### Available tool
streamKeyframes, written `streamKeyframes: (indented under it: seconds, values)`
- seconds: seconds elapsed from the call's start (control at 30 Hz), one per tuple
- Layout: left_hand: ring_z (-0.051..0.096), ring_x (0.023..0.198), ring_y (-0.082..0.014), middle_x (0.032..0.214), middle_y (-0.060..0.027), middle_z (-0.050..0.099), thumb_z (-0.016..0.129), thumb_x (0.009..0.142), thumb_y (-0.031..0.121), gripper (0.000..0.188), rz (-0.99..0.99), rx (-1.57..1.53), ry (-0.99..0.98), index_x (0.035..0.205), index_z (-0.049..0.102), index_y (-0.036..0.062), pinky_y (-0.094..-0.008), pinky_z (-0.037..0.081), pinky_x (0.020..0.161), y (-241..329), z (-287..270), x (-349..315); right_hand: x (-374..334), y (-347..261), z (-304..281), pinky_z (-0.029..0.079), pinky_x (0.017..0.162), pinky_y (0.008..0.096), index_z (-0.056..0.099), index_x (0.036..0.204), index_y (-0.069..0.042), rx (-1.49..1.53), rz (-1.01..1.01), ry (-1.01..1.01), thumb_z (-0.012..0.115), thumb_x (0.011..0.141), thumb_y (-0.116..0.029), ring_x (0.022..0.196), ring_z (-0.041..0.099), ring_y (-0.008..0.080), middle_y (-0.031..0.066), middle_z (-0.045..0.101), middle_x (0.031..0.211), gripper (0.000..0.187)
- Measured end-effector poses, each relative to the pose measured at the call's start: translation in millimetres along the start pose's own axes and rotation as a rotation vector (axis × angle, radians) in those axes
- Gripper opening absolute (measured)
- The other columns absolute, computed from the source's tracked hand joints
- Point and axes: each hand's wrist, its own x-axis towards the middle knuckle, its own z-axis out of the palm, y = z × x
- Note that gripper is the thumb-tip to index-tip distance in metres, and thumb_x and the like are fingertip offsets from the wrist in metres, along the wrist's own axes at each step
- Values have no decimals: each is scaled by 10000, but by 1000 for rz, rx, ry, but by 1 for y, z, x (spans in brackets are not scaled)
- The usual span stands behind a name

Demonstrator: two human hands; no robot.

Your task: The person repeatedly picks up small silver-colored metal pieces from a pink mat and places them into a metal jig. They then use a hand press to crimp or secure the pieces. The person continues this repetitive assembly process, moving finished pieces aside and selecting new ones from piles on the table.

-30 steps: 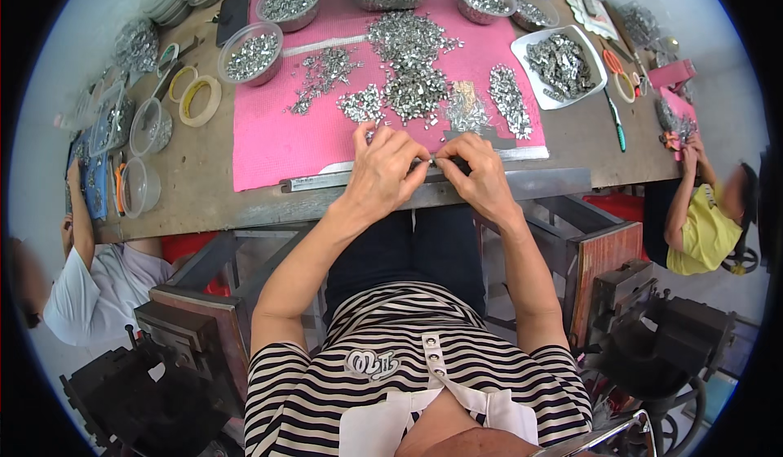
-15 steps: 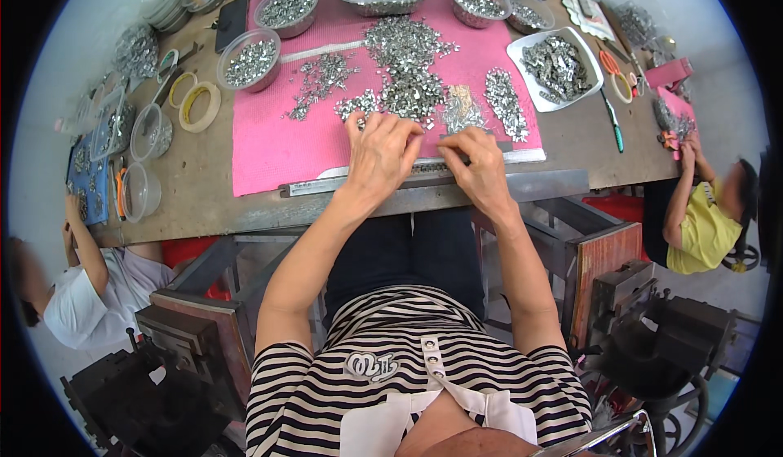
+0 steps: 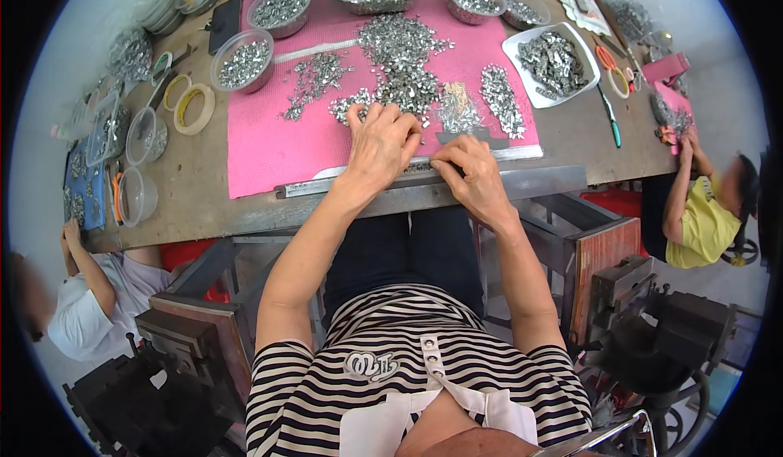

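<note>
My left hand (image 3: 380,143) is curled over the mat's near part, by small shiny metal pieces (image 3: 410,88) heaped there. Its thumb and index finger come together; whatever lies between them is too small to make out. Fingertips of my right hand (image 3: 475,173) pinch down at a long metal rail (image 3: 314,187) along the table's front edge. A row of small pieces (image 3: 418,166) sits in the rail between my hands. Any piece in the right fingers is hidden. Thin metal pins (image 3: 461,117) lie just beyond the right hand, beside a dark grey strip (image 3: 495,140).
A pink mat (image 3: 265,147) covers the middle of the table. Around it stand a clear tub (image 3: 383,2), round bowls (image 3: 265,64) and a white dish (image 3: 534,96), all holding metal pieces. Tape rolls (image 3: 210,110) lie left, scissors (image 3: 613,73) right. Other people sit at both sides.
My right hand has come nearer to me, its fingertips now down at the rail. The left hand stays almost in place. The whole view has shifted slightly.
</note>
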Motion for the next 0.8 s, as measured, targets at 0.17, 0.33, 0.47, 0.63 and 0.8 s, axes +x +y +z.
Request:
streamKeyframes:
  seconds: [0.17,0.33,0.47,0.63,0.8]
  values:
    - [588,921,-232,859,-14,605,789,862,176,91,-7,8,16,913,728,133,-519,321,1024,1,1,0,3,5,2,437,805,394,757,938,-44,39,-19,42,758,890,-72,847,638,271,73,677,885,55]
    - [591,938,-240,873,-21,621,797,846,181,103,-17,-23,-6,892,724,125,-540,316,1024,9,-3,-1,28,24,14,421,770,413,753,903,-63,-71,13,144,750,877,-78,849,628,271,76,643,847,30]
    - [583,964,-253,894,-44,619,781,844,170,90,-17,2,-39,880,720,113,-562,312,1021,10,-1,-2,42,36,31,428,775,421,720,882,-59,-177,-66,201,748,852,-68,859,632,280,87,631,849,42]
    - [585,967,-257,898,-56,626,766,856,171,96,5,47,-2,895,727,93,-562,323,1017,8,0,-2,46,36,33,423,770,411,702,898,-57,-233,-106,190,755,843,-64,832,632,271,68,635,841,77]
    - [597,949,-266,893,-64,645,751,867,156,80,37,69,19,898,725,87,-557,340,1005,8,-1,0,44,36,29,423,770,406,711,911,-59,-216,-117,185,764,836,-74,832,631,276,70,622,827,93]
